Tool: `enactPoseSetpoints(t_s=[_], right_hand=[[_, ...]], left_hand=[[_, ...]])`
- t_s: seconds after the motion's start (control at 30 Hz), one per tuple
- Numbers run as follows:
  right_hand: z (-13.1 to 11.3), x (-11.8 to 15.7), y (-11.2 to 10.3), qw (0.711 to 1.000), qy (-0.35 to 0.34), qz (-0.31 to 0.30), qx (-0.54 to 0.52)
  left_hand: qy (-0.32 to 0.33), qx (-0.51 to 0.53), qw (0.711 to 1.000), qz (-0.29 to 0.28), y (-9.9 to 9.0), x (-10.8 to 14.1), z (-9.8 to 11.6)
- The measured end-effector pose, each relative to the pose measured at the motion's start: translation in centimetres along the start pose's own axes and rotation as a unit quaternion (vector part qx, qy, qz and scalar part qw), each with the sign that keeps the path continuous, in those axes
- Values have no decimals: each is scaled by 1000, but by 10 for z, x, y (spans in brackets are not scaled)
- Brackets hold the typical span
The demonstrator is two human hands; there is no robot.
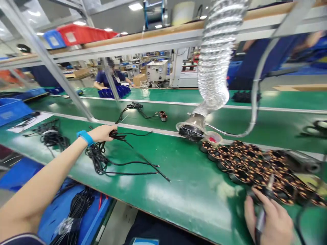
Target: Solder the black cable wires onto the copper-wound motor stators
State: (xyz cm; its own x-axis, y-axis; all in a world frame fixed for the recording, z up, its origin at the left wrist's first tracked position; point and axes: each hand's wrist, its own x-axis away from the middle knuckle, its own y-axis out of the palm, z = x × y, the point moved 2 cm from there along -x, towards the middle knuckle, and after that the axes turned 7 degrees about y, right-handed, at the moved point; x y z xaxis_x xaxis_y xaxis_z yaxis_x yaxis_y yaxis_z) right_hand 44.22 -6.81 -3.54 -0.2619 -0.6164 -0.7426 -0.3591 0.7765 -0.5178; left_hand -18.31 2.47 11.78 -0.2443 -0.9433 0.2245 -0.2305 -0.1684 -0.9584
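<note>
My left hand (105,132), with a blue band at the wrist, is closed on a bunch of black cables (120,136) over the green bench. Below it lies a coiled black cable bundle (98,160) whose ends stretch to the right. My right hand (273,217) is wrapped round a soldering iron (261,217), its tip pointing up and away over the copper-wound coils (250,160). Thumb and forefinger of that hand are beside the nearest coil. Whether they touch it I cannot tell.
A silver duct (214,61) hangs down to a black fan nozzle (191,132), with a small round dish (213,137) beside it. More cables (52,136) lie at left. Behind runs a belt (148,126) with a cable and coil. A blue bin (89,217) stands below; a person sits opposite.
</note>
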Motion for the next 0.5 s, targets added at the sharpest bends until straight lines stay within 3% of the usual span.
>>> enactPoseSetpoints(t_s=[0.07, 0.2, 0.37, 0.5], right_hand=[[-3, 4, -4, 999, -14, -14, 35], [-14, 14, -13, 999, -27, -24, 28], [-33, 30, -14, 996, -71, -46, 16], [-44, 36, -8, 991, -112, -67, -10]], left_hand=[[6, -3, 1000, 11, -2, -15, 16], [-31, -52, 997, -48, 13, -42, 61], [62, 64, 995, 46, 8, -89, 121], [27, 109, 992, 63, -1, -154, 148]])
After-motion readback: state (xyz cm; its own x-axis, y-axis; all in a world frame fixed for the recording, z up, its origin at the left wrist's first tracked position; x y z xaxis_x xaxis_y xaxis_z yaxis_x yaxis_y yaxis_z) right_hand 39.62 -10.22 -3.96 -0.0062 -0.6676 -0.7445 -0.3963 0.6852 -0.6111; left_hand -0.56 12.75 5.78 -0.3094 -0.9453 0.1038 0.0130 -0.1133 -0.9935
